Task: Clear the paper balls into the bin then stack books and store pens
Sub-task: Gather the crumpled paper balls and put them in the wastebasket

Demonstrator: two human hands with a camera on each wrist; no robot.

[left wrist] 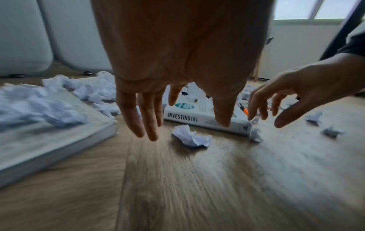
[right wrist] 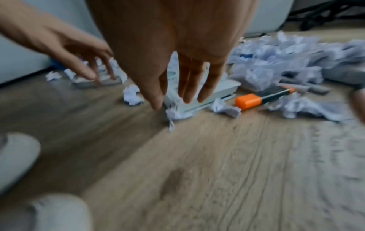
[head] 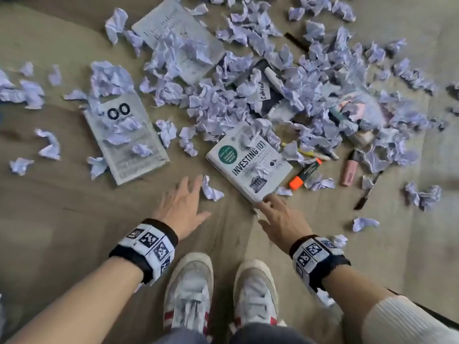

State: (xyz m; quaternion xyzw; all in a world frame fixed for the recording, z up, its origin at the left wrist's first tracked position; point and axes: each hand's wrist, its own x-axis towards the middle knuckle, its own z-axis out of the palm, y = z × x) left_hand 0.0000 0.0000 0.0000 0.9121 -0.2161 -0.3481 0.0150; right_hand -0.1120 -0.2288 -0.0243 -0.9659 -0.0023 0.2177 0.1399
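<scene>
Several crumpled white paper balls (head: 260, 95) cover the wooden floor. Among them lie three books: "Investing 101" (head: 250, 162), one marked "OO" (head: 126, 137) and a far one (head: 178, 36). My left hand (head: 185, 202) hovers open, fingers spread, just left of a lone paper ball (head: 211, 189), also seen below the fingers (left wrist: 190, 135). My right hand (head: 275, 212) reaches open toward the near corner of "Investing 101" (right wrist: 219, 92), above a small paper ball (right wrist: 175, 114). An orange highlighter (head: 304, 173), a pink one (head: 349, 168) and black pens (head: 367, 192) lie to the right.
My two white shoes (head: 191, 289) stand just behind the hands. White rounded furniture (left wrist: 25, 36) rises at the far edge of the floor. Bare wood floor (head: 62, 219) lies left of and behind my left hand. No bin is in view.
</scene>
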